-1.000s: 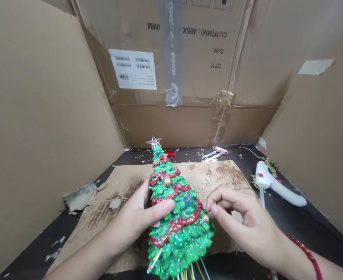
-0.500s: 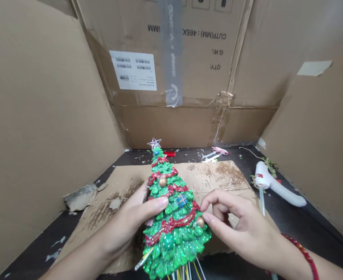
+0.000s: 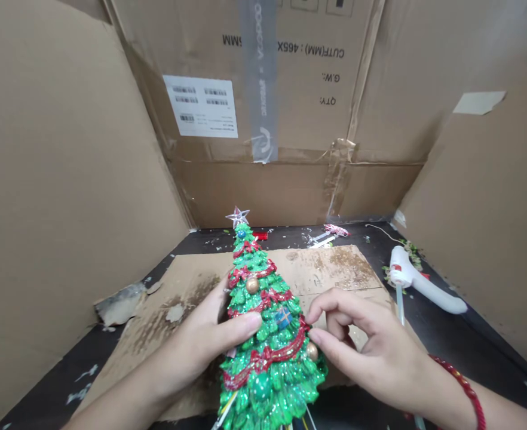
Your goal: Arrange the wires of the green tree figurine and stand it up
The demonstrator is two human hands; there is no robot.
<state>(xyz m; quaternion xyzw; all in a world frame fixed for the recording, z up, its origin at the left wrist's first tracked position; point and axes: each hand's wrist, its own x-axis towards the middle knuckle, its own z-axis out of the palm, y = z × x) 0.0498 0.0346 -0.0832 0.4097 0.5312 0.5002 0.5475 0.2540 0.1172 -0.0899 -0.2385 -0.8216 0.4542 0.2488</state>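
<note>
My left hand (image 3: 205,337) grips a glittery green Christmas tree figure (image 3: 263,334), with the thumb across its front and the fingers hidden behind it. The tree has red garlands, gold baubles, a small blue gift and a silver star (image 3: 237,216) on top. Its lower end runs out of view, with thin wires showing at the bottom edge. My right hand (image 3: 362,340) stands beside the tree's right side, holding nothing. Its thumb tip is next to a gold bauble (image 3: 311,351), and its fingers are apart.
Under my hands lies a worn cardboard sheet (image 3: 330,269) on a dark table (image 3: 357,236). A white glue gun (image 3: 420,286) rests at the right. Cardboard walls (image 3: 290,191) surround the table. A small red object (image 3: 260,236) and white strips (image 3: 321,241) lie at the back.
The tree has swung more upright, its lower end moving left. My right hand has shifted slightly left with it, staying close to the tree.
</note>
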